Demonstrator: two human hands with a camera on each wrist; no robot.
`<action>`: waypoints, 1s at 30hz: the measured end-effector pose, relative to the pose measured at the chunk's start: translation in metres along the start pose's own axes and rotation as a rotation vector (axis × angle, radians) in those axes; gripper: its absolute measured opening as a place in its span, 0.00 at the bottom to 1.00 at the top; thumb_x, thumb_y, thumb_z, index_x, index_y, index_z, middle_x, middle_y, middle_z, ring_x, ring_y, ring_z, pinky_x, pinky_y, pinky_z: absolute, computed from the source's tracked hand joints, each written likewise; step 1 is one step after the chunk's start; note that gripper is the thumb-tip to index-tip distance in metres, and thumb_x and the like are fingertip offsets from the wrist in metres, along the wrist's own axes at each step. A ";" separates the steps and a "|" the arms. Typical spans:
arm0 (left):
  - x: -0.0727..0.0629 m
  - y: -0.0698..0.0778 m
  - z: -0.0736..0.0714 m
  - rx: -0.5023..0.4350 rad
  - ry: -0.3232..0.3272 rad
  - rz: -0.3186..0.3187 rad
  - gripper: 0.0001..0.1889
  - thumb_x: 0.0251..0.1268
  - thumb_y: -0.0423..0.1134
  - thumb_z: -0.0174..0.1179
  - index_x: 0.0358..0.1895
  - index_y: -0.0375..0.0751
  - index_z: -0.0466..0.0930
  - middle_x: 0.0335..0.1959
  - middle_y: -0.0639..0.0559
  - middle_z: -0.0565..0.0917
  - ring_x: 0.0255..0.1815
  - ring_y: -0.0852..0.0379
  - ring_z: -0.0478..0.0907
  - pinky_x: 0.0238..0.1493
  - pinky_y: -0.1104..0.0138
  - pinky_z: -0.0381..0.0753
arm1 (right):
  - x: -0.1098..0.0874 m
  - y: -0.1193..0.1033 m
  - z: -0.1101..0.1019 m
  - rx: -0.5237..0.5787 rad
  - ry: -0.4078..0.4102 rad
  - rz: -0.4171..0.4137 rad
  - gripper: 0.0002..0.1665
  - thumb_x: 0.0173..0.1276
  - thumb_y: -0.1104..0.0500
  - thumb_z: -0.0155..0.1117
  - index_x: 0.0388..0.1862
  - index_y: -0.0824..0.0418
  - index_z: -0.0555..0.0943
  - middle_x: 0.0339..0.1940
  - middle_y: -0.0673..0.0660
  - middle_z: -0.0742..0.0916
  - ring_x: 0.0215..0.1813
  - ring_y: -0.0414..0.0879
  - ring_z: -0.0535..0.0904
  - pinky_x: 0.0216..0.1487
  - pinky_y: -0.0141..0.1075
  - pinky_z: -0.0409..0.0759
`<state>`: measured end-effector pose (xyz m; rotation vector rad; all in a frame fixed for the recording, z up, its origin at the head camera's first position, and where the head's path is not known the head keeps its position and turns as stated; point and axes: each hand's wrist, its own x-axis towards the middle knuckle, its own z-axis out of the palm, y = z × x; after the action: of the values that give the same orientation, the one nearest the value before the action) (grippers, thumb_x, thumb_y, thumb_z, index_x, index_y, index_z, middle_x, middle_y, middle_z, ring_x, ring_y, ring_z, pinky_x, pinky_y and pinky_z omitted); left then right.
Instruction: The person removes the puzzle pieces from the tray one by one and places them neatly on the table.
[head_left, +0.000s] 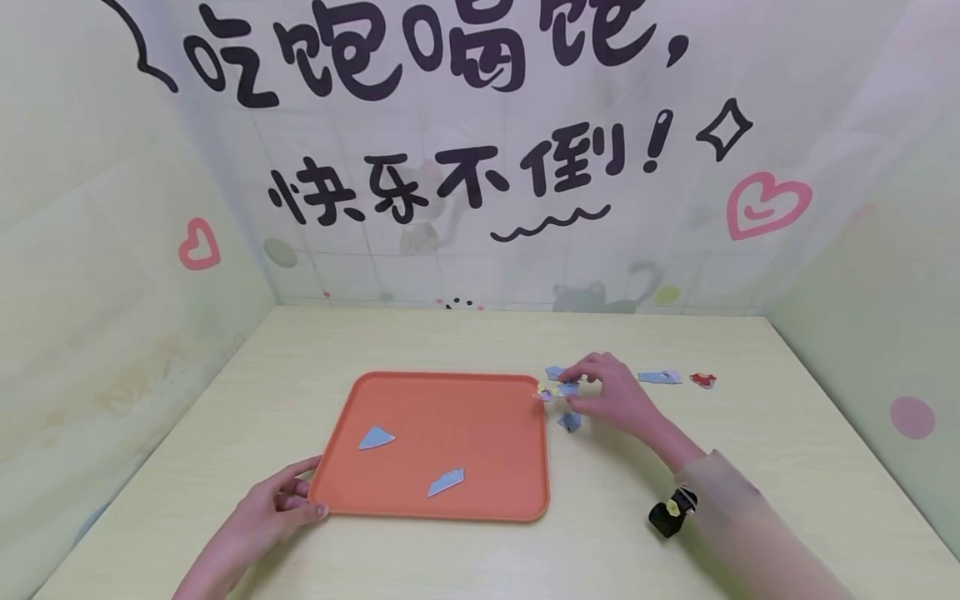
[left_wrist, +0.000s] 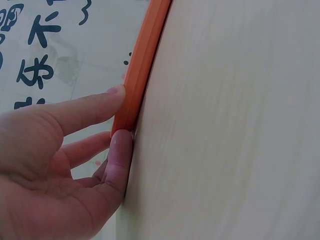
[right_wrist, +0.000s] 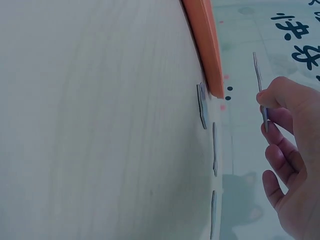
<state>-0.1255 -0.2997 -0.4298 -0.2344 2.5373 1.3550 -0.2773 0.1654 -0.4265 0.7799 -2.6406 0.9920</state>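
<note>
At its near-left corner, an orange tray is held by my left hand, with the thumb and fingers on the rim. Two pale-blue flat puzzle pieces lie in it, one triangular and one long. My right hand pinches a thin printed puzzle piece between thumb and fingers, raised above the table by the tray's far-right corner. Close around that hand, a blue piece lies beyond and another blue piece lies nearer.
Farther right on the pale table lie a long blue piece and a small red piece. Printed wall sheets enclose the back and both sides. A black wrist device sits on the right forearm.
</note>
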 end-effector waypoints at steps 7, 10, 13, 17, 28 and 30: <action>0.000 0.000 0.000 -0.003 -0.003 -0.003 0.41 0.61 0.41 0.69 0.76 0.40 0.59 0.52 0.44 0.77 0.42 0.62 0.77 0.40 0.72 0.78 | -0.014 0.010 -0.010 -0.079 -0.021 0.096 0.13 0.58 0.59 0.73 0.43 0.54 0.88 0.42 0.52 0.87 0.47 0.50 0.77 0.47 0.44 0.78; 0.001 0.000 -0.001 0.002 -0.003 0.009 0.41 0.61 0.41 0.69 0.76 0.39 0.58 0.52 0.44 0.77 0.42 0.62 0.77 0.40 0.72 0.77 | -0.019 0.016 -0.013 -0.101 -0.027 0.109 0.13 0.57 0.60 0.73 0.44 0.55 0.87 0.42 0.52 0.87 0.46 0.49 0.77 0.47 0.44 0.78; 0.001 0.000 -0.001 -0.005 0.000 -0.001 0.41 0.60 0.41 0.69 0.76 0.40 0.59 0.52 0.44 0.77 0.41 0.63 0.77 0.40 0.72 0.77 | -0.024 0.023 -0.016 -0.111 -0.034 0.117 0.13 0.57 0.60 0.73 0.43 0.56 0.88 0.41 0.52 0.88 0.46 0.49 0.78 0.47 0.41 0.78; 0.001 -0.001 -0.001 -0.003 0.001 -0.002 0.41 0.61 0.40 0.69 0.76 0.40 0.59 0.52 0.44 0.76 0.41 0.63 0.77 0.40 0.72 0.77 | -0.029 0.031 -0.020 -0.122 -0.052 0.141 0.13 0.57 0.60 0.74 0.43 0.55 0.88 0.41 0.53 0.88 0.45 0.48 0.78 0.46 0.40 0.77; 0.002 -0.002 0.000 0.003 0.000 0.006 0.41 0.62 0.39 0.68 0.76 0.38 0.58 0.52 0.44 0.76 0.41 0.63 0.77 0.40 0.72 0.77 | -0.038 0.037 -0.029 -0.115 -0.121 0.223 0.13 0.57 0.60 0.73 0.44 0.56 0.87 0.41 0.53 0.88 0.43 0.47 0.78 0.45 0.38 0.75; 0.001 -0.002 0.000 0.002 0.001 0.007 0.41 0.62 0.39 0.68 0.76 0.38 0.58 0.51 0.44 0.77 0.41 0.63 0.77 0.40 0.72 0.77 | -0.039 0.039 -0.030 -0.108 -0.130 0.226 0.13 0.58 0.61 0.73 0.43 0.57 0.87 0.41 0.53 0.88 0.42 0.47 0.77 0.44 0.38 0.74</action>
<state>-0.1264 -0.3008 -0.4318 -0.2257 2.5428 1.3553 -0.2651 0.2260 -0.4396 0.5493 -2.9173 0.8668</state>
